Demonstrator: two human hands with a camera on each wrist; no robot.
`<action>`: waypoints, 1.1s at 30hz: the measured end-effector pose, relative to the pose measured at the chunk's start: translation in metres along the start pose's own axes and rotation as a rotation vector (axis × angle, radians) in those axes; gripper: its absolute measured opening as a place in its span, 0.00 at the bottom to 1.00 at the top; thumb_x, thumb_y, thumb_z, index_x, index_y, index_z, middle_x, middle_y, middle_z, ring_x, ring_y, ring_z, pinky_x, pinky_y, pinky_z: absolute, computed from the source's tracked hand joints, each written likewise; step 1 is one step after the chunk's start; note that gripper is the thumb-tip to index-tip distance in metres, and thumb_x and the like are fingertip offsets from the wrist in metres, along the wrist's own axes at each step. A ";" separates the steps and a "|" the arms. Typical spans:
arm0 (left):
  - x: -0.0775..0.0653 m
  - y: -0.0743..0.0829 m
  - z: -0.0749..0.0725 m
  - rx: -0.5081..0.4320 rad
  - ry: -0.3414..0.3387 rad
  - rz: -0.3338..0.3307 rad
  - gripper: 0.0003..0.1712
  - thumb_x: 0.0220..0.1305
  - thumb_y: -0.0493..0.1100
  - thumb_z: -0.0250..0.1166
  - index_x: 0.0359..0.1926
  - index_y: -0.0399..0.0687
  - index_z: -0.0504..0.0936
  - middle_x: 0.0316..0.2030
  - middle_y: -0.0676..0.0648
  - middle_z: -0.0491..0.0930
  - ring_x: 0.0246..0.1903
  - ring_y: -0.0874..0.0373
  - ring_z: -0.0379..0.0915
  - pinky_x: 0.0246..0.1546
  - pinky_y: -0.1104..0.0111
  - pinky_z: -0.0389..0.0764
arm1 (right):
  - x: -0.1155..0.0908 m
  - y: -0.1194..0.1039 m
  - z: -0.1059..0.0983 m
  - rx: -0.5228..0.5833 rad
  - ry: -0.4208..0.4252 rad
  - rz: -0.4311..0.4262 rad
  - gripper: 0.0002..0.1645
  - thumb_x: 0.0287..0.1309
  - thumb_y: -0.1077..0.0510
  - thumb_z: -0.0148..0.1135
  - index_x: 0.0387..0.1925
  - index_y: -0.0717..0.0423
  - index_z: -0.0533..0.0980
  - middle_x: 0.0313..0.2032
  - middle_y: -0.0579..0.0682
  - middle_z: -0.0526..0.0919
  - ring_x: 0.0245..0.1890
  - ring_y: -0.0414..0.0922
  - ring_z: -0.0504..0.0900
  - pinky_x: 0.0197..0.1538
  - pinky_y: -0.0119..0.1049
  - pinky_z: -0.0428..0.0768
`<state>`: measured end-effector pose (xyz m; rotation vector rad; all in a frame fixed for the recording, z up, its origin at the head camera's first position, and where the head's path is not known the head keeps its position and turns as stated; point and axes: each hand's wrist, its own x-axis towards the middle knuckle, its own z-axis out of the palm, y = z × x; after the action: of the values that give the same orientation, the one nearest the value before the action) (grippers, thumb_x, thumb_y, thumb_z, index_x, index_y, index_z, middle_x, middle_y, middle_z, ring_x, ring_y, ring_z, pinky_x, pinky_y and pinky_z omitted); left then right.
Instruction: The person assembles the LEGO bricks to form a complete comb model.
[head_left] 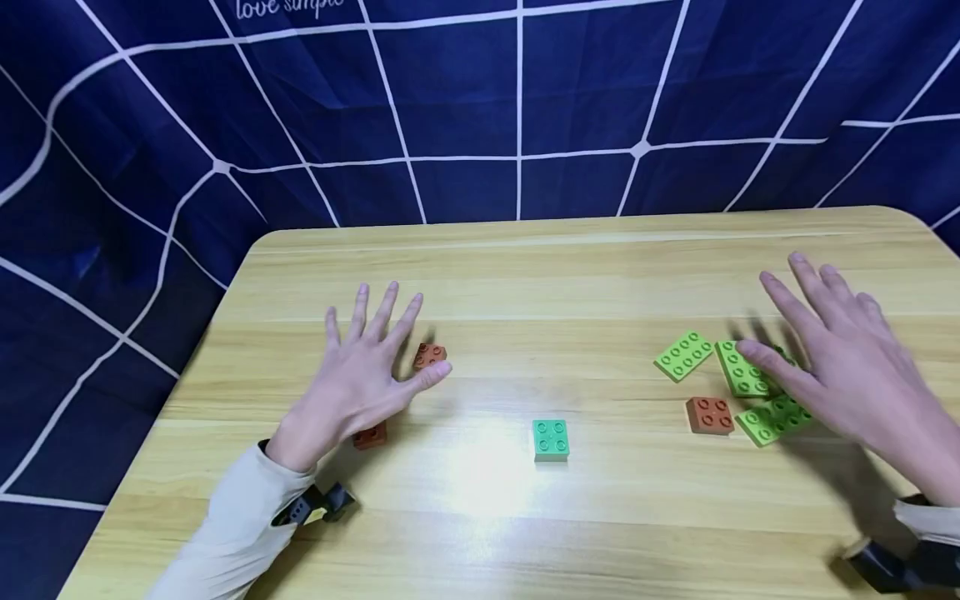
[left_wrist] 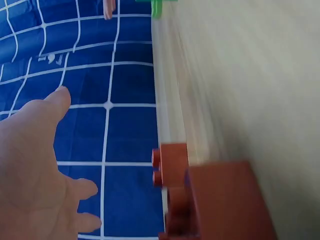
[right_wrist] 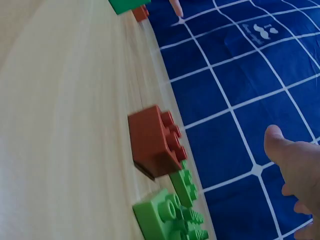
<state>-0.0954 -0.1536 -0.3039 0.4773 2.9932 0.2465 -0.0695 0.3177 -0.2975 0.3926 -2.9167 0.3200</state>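
Observation:
My left hand [head_left: 352, 383] hovers over the left part of the table with its fingers spread and nothing in them. A reddish-brown brick [head_left: 431, 356] lies beside its thumb, and another reddish-brown brick [head_left: 370, 437] shows partly below the palm. On the right, my right hand [head_left: 855, 358] is held above several lime-green bricks, fingers extended, holding nothing. It partly hides one lime-green brick [head_left: 742, 371] and a second lime-green brick [head_left: 763, 425]. Left of these are a third lime-green brick [head_left: 684, 356] and a reddish-brown brick [head_left: 709, 416]. Between the hands sits a green brick [head_left: 551, 439].
The wooden table [head_left: 525, 283] has rounded far corners. Behind it and along its left side hangs a dark blue cloth [head_left: 465, 100] with white lines. Each wrist carries a black device; the left one [head_left: 318, 504] sits close to the tabletop.

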 end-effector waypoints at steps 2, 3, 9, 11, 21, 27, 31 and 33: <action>-0.002 0.004 0.001 -0.022 -0.010 0.040 0.54 0.59 0.81 0.39 0.77 0.60 0.38 0.76 0.47 0.31 0.73 0.44 0.17 0.70 0.41 0.31 | -0.003 -0.003 0.000 0.018 0.026 -0.015 0.45 0.66 0.43 0.55 0.74 0.61 0.51 0.76 0.57 0.38 0.72 0.65 0.41 0.72 0.63 0.37; -0.003 0.006 0.002 -0.037 -0.015 0.060 0.55 0.58 0.81 0.40 0.77 0.59 0.38 0.76 0.48 0.32 0.73 0.45 0.18 0.72 0.44 0.32 | -0.005 -0.005 0.000 0.024 0.040 -0.016 0.44 0.66 0.44 0.56 0.73 0.62 0.53 0.75 0.58 0.41 0.72 0.65 0.44 0.71 0.65 0.43; -0.007 0.016 0.005 -0.089 -0.019 0.185 0.59 0.58 0.81 0.41 0.76 0.49 0.38 0.76 0.49 0.35 0.74 0.50 0.23 0.74 0.53 0.40 | -0.014 -0.016 0.002 0.069 0.126 -0.033 0.38 0.62 0.49 0.63 0.67 0.64 0.64 0.70 0.60 0.61 0.67 0.63 0.62 0.54 0.70 0.67; -0.009 0.020 0.007 -0.111 -0.004 0.246 0.59 0.59 0.80 0.42 0.76 0.47 0.39 0.75 0.48 0.36 0.74 0.52 0.27 0.74 0.54 0.43 | -0.017 -0.019 0.004 0.091 0.168 -0.091 0.35 0.62 0.50 0.64 0.65 0.63 0.68 0.66 0.63 0.67 0.62 0.65 0.68 0.61 0.60 0.68; -0.014 0.042 0.019 -0.194 -0.021 0.540 0.51 0.63 0.69 0.53 0.73 0.38 0.53 0.73 0.39 0.51 0.72 0.50 0.45 0.71 0.58 0.54 | -0.025 -0.023 0.022 0.139 0.222 -0.425 0.37 0.62 0.33 0.51 0.47 0.63 0.81 0.45 0.59 0.85 0.46 0.47 0.81 0.55 0.10 0.60; -0.013 0.057 0.027 -0.163 0.004 0.640 0.46 0.63 0.65 0.57 0.68 0.35 0.63 0.68 0.37 0.61 0.69 0.49 0.55 0.68 0.63 0.59 | -0.029 -0.028 0.026 0.152 0.200 -0.428 0.36 0.59 0.33 0.55 0.44 0.62 0.83 0.42 0.57 0.86 0.42 0.53 0.84 0.56 0.10 0.59; -0.013 0.066 0.031 -0.164 -0.011 0.659 0.43 0.63 0.65 0.57 0.65 0.35 0.68 0.65 0.38 0.67 0.67 0.49 0.61 0.67 0.65 0.62 | -0.032 -0.031 0.028 0.152 0.169 -0.418 0.35 0.57 0.33 0.57 0.42 0.61 0.84 0.40 0.56 0.87 0.37 0.58 0.85 0.54 0.10 0.63; -0.013 0.070 0.033 -0.186 -0.023 0.657 0.42 0.63 0.64 0.57 0.65 0.35 0.69 0.64 0.38 0.68 0.66 0.49 0.62 0.66 0.66 0.62 | -0.034 -0.031 0.029 0.147 0.169 -0.419 0.38 0.59 0.31 0.52 0.41 0.61 0.84 0.39 0.56 0.87 0.37 0.57 0.86 0.53 0.09 0.65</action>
<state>-0.0578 -0.0877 -0.3226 1.4063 2.6481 0.5506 -0.0333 0.2896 -0.3269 0.9302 -2.5702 0.4750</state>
